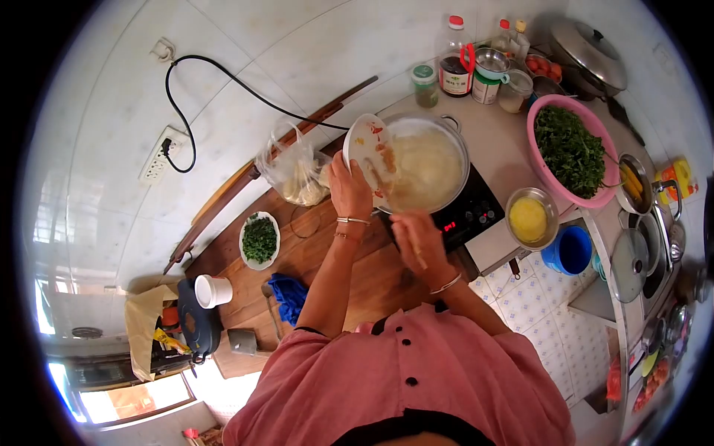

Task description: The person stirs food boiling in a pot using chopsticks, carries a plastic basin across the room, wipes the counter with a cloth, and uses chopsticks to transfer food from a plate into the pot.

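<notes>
My left hand grips a white bowl, tipped on its side over the rim of a wide metal pot. Reddish bits and a brown smear cling to the inside of the bowl. Pale, cloudy liquid fills the pot. Just below the pot, my right hand is closed around thin, light-coloured sticks that look like chopsticks; their tips are hard to make out. The pot stands on a black induction cooker with a lit red display.
Right of the cooker are a steel bowl of yellow liquid and a pink basin of leafy greens. A plate of chopped greens, a blue cloth and a cleaver lie left. Sauce bottles line the wall.
</notes>
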### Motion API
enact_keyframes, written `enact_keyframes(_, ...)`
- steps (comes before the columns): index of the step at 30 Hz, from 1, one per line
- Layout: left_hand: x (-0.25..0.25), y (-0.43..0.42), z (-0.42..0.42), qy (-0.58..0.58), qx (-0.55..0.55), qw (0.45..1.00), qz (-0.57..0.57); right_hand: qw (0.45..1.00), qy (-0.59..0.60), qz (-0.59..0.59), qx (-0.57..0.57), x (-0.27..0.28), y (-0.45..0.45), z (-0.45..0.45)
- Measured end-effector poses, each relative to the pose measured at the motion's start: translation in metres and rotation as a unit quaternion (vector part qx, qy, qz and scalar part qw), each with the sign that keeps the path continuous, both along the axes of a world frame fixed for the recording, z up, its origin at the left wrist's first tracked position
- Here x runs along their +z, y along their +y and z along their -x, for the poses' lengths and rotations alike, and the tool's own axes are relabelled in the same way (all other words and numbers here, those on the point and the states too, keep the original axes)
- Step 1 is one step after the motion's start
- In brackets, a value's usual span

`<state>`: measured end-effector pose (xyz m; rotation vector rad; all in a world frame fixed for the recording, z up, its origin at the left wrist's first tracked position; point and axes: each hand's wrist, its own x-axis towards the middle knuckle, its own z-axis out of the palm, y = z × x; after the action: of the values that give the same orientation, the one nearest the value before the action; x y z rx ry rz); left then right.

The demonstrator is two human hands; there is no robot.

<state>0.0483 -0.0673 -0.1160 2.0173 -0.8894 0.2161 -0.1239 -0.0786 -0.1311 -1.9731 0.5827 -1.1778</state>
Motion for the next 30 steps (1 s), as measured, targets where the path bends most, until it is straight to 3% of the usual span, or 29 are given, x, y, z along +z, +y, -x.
enact_keyframes(1,-0.001,0.001,-0.002,0.004,-0.005,1.0,-0.004,0.998,-0.035,0.054,0.016,0.007,0.006,-0.008)
enact_keyframes(3,-0.003,-0.001,-0.002,0.007,-0.015,1.0,-0.005,0.999,-0.023,0.013,0.03,-0.001,0.007,-0.015)
enact_keyframes(5,-0.003,-0.002,-0.003,-0.002,-0.007,1.0,-0.001,0.995,0.08,0.054,-0.035,-0.029,-0.015,-0.009)
enact_keyframes(7,-0.001,-0.005,-0.005,0.006,-0.004,1.0,0.009,0.992,0.085,0.051,-0.078,-0.033,-0.03,0.006)
enact_keyframes(12,-0.009,-0.012,-0.008,0.047,0.0,0.999,-0.01,0.988,-0.04,-0.068,-0.131,-0.01,-0.048,0.031)
enact_keyframes(19,-0.034,-0.036,-0.008,0.074,0.0,0.996,-0.048,0.985,-0.058,-0.05,-0.156,-0.008,-0.065,0.046)
enact_keyframes(21,-0.051,-0.042,-0.014,0.096,0.004,0.994,-0.055,0.973,-0.085,-0.137,-0.162,-0.014,-0.068,0.052)
enact_keyframes(25,-0.072,-0.044,-0.027,0.194,0.014,0.979,-0.058,0.969,-0.101,-0.147,-0.173,-0.015,-0.076,0.058)
enact_keyframes(27,-0.083,-0.042,-0.037,0.218,0.003,0.975,-0.055,0.953,-0.128,-0.214,-0.17,-0.011,-0.08,0.061)
enact_keyframes(29,-0.098,-0.037,-0.046,0.461,-0.023,0.887,0.012,0.945,-0.145,-0.234,-0.176,-0.008,-0.081,0.064)
enact_keyframes(30,-0.094,-0.033,-0.042,0.462,-0.017,0.887,0.021,0.938,-0.16,-0.253,-0.177,-0.004,-0.082,0.063)
